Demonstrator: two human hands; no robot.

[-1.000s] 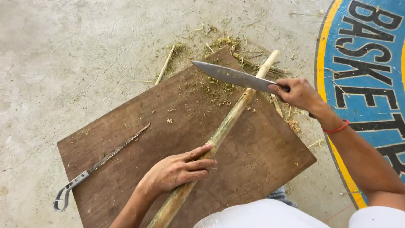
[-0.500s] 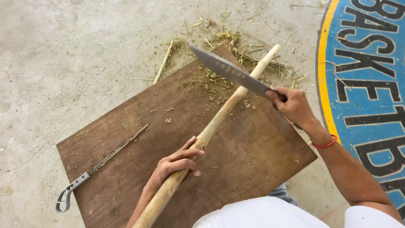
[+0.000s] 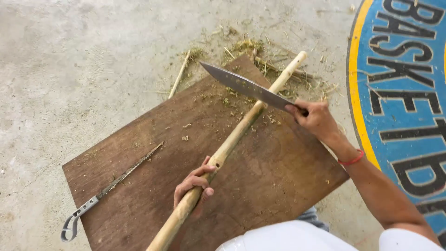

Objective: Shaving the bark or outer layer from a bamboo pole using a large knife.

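Two hands share the work. We note our left hand (image 3: 194, 185) curled around a long peeled stick (image 3: 232, 144), which lies slantwise across a brown wooden board (image 3: 139, 186) on the concrete floor (image 3: 69, 69). Our right hand (image 3: 313, 118) is closed around the handle of a broad knife (image 3: 248, 87), whose blade rests against the stick near its far end. Greenish shavings (image 3: 246, 46) lie beyond the board. A slim saw (image 3: 111, 183) lies on the board, well apart from both hands. We judge it sound practice to cut away from the body, grip well behind the blade, and keep strokes shallow.
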